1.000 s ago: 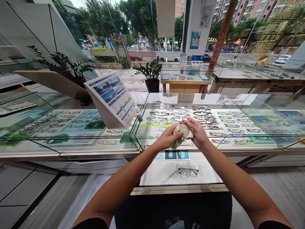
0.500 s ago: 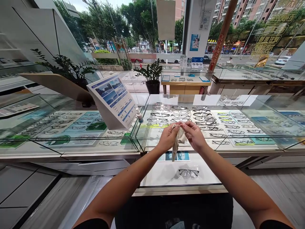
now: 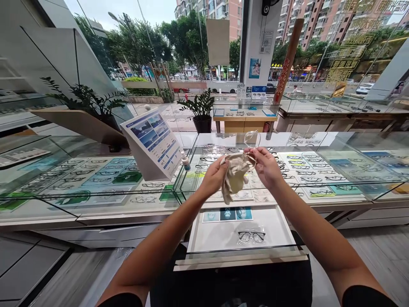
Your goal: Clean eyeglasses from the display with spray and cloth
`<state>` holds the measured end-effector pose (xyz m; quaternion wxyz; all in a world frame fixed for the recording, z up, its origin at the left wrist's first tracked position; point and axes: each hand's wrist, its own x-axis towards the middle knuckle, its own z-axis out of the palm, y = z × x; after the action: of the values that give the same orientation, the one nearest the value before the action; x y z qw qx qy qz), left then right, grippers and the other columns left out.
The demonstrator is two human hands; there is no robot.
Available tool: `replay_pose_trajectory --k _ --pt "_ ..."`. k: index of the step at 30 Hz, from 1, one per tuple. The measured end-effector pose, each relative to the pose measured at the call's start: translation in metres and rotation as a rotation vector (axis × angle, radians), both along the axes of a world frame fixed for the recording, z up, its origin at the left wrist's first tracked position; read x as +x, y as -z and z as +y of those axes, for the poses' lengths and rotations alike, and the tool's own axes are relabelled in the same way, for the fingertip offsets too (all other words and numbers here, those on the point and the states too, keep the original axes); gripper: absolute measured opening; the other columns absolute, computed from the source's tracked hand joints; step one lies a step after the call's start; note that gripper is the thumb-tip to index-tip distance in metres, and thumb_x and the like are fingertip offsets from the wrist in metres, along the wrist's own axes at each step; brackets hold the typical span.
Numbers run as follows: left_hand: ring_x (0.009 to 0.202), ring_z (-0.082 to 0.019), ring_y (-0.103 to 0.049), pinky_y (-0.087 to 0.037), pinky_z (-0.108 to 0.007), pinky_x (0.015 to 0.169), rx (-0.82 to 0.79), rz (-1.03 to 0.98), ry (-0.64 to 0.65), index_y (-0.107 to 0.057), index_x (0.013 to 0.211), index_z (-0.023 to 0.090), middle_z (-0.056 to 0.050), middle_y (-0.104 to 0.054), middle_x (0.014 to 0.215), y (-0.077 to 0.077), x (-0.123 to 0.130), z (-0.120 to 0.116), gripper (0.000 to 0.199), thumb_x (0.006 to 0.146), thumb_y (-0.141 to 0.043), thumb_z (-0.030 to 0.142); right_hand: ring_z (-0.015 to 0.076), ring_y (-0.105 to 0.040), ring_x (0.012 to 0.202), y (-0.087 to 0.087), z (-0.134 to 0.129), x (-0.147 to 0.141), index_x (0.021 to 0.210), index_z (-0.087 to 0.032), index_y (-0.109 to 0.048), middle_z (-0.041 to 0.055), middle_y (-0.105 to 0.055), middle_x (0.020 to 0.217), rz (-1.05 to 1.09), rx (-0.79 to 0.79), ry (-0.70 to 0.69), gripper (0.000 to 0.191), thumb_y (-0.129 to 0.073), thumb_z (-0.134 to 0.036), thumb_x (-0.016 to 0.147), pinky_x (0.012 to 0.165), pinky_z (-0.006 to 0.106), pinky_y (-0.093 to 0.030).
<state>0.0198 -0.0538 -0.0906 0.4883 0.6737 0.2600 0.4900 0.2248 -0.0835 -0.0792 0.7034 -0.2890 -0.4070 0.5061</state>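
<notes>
Left hand point(image 3: 214, 176) pinches crumpled cloth point(image 3: 235, 177); right hand point(image 3: 269, 169) pinches clear glasses point(image 3: 252, 139) beside cloth. Work seems midway: neither thing set down yet; bagged dark glasses point(image 3: 251, 236), lower than cloth, untouched.

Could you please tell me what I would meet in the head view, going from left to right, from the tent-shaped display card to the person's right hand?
Tent-shaped display card → small bottle → left hand → beige cloth → right hand.
</notes>
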Motion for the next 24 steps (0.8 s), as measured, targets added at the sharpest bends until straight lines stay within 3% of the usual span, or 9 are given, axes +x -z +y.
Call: replay_pose_trajectory --k 3,7,10,12,16,20,24 --pt "0.07 -0.017 -0.053 -0.041 -0.028 0.065 0.09 0.051 -0.074 -0.079 0.097 0.019 -0.005 -0.068 0.081 -0.04 -0.011 0.016 0.028 0.103 -0.069 0.044 0.0184 -0.076 0.109 -0.033 0.007 0.017 0.086 -0.027 -0.074 0.0017 -0.084 0.105 -0.093 0.114 0.067 0.033 -0.1 -0.044 0.076 0.105 0.035 -0.06" --pt "0.078 -0.017 -0.056 -0.044 -0.027 0.072 0.325 0.13 -0.156 -0.079 0.1 0.019 -0.004 -0.071 0.089 -0.097 -0.018 0.026 0.014 0.098 -0.066 0.021 0.019 -0.075 0.108 -0.078 0.011 0.026 0.086 -0.026 -0.073 0.0014 -0.082 0.102 -0.238 0.221 0.084 0.029 -0.097 -0.043 0.082 0.099 0.035 -0.061" --pt "0.08 -0.017 -0.058 -0.045 -0.027 0.072 0.359 0.057 -0.201 -0.079 0.101 0.02 -0.004 -0.072 0.093 -0.12 -0.015 0.019 0.016 0.098 -0.063 0.017 0.0196 -0.076 0.105 -0.097 0.007 0.023 0.086 -0.026 -0.073 0.0017 -0.082 0.099 -0.291 0.253 0.044 0.029 -0.097 -0.043 0.082 0.095 0.035 -0.061" --pt "0.077 -0.016 -0.057 -0.044 -0.025 0.068 0.305 -0.038 -0.218 -0.079 0.105 0.02 -0.004 -0.071 0.092 -0.123 -0.012 0.013 0.016 0.1 -0.064 0.019 0.0203 -0.076 0.104 -0.101 0.003 0.018 0.086 -0.026 -0.072 0.0019 -0.082 0.098 -0.308 0.252 0.001 0.032 -0.097 -0.046 0.081 0.094 0.036 -0.062" --pt "0.074 -0.014 -0.058 -0.044 -0.023 0.066 0.168 -0.156 -0.178 -0.075 0.103 0.018 -0.002 -0.069 0.086 -0.113 -0.009 0.016 0.011 0.1 -0.074 0.029 0.0203 -0.076 0.101 -0.098 -0.006 0.012 0.085 -0.024 -0.074 0.0037 -0.081 0.095 -0.36 0.241 -0.079 0.038 -0.099 -0.052 0.078 0.093 0.035 -0.061" --pt "0.071 -0.012 -0.06 -0.05 -0.023 0.068 -0.017 -0.224 -0.078 -0.068 0.097 0.018 0.0 -0.068 0.082 -0.101 -0.012 0.032 0.029 0.093 -0.088 0.038 0.0197 -0.075 0.097 -0.091 -0.007 0.009 0.084 -0.024 -0.076 0.0031 -0.08 0.092 -0.425 0.218 -0.138 0.038 -0.099 -0.054 0.079 0.091 0.035 -0.059" --pt "0.068 -0.009 -0.061 -0.052 -0.021 0.066 -0.08 -0.309 -0.003 -0.067 0.093 0.018 0.002 -0.068 0.078 -0.096 -0.01 0.04 0.034 0.088 -0.094 0.039 0.0189 -0.073 0.095 -0.086 -0.003 0.004 0.085 -0.022 -0.076 0.0041 -0.081 0.094 -0.451 0.2 -0.176 0.039 -0.097 -0.055 0.081 0.09 0.034 -0.057"
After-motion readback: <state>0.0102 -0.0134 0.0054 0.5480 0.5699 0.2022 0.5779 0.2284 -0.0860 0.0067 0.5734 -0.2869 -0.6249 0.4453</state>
